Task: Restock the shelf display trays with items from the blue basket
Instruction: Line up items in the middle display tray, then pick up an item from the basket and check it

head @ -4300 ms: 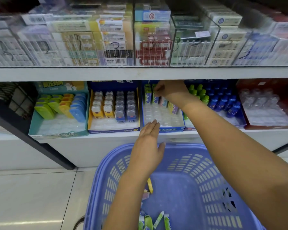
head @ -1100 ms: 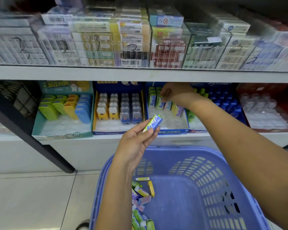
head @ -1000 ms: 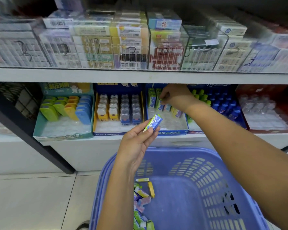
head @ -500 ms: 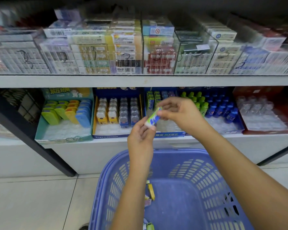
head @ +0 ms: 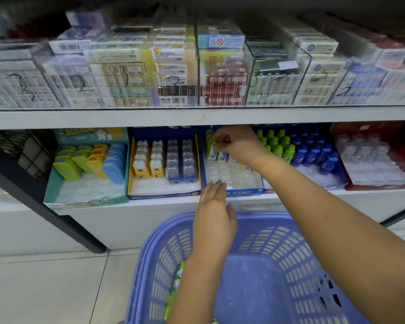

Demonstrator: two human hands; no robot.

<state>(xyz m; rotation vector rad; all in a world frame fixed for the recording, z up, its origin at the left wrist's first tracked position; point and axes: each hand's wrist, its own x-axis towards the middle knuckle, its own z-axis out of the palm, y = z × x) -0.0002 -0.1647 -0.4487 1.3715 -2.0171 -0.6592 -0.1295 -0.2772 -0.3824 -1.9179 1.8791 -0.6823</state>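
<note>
Head view: placing step. Right hand (head: 240,146), grip pinching small green-and-white pack (head: 215,142), over blue cardboard display tray (head: 243,192), upper centre. Left hand (head: 214,220) slack, empty, above blue plastic basket (head: 278,242), lower centre. Next, probably: seat pack upright in row.

Blue slotted basket (head: 278,244) below shelf (head: 150,203), green packets (head: 179,277) inside left, blue display tray (head: 243,192), upright packets (head: 221,155) at back

Blue basket (head: 278,265), 6 o'clock: moulded plastic, perforated walls, semi-matt. Floor tiles (head: 45,288), 8 o'clock: smooth, glossy. Shelf edge (head: 126,118): white, smooth, matt. Dividers (head: 278,66), 12 o'clock: clear rigid plastic, glossy. Display tray (head: 239,192), centre: printed card, holding a clear moulded plastic insert (head: 232,174). Packs (head: 221,155) in it: shiny printed wrap.
</note>
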